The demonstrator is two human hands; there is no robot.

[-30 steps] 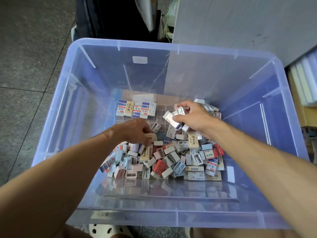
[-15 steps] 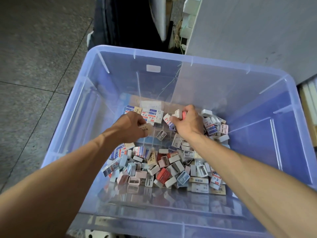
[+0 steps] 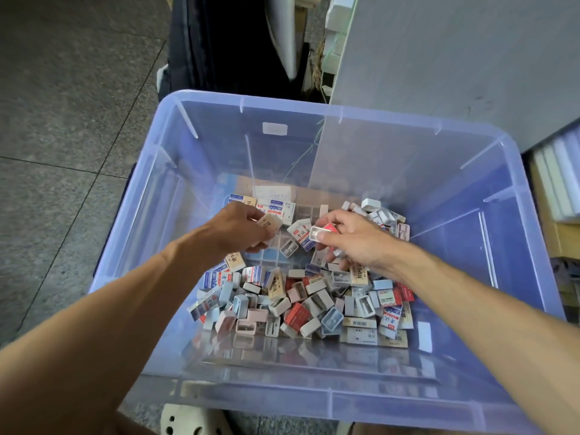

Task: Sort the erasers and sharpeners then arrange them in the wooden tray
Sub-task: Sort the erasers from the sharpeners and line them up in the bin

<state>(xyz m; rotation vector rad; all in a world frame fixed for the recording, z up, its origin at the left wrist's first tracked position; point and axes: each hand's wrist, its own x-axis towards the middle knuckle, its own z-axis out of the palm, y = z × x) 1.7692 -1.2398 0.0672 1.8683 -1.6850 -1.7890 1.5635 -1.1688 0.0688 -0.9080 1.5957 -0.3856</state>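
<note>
A heap of boxed erasers and small plastic sharpeners (image 3: 301, 302) lies in a clear blue plastic bin (image 3: 470, 412). Under it a gridded wooden tray (image 3: 301, 211) shows at the far side, with a row of erasers (image 3: 279, 208) in its far-left cells. My left hand (image 3: 241, 230) pinches a tan eraser (image 3: 270, 223) just above the tray's left part. My right hand (image 3: 351, 240) grips a red eraser and a white sharpener (image 3: 321, 232) together above the tray's middle. A pile of white sharpeners (image 3: 379, 213) sits at the far right.
The bin's tall walls ring both hands. A grey cabinet (image 3: 455, 58) stands behind it on the right, dark bags (image 3: 226, 42) behind on the left. Tiled floor (image 3: 62, 105) runs along the left. Shelving with white stacks (image 3: 558, 177) sits at the right edge.
The camera has tilted, so the bin sits lower in view. My left hand lifted the tan eraser from the heap toward the tray's far left. My right hand turned, now showing a red eraser with a sharpener.
</note>
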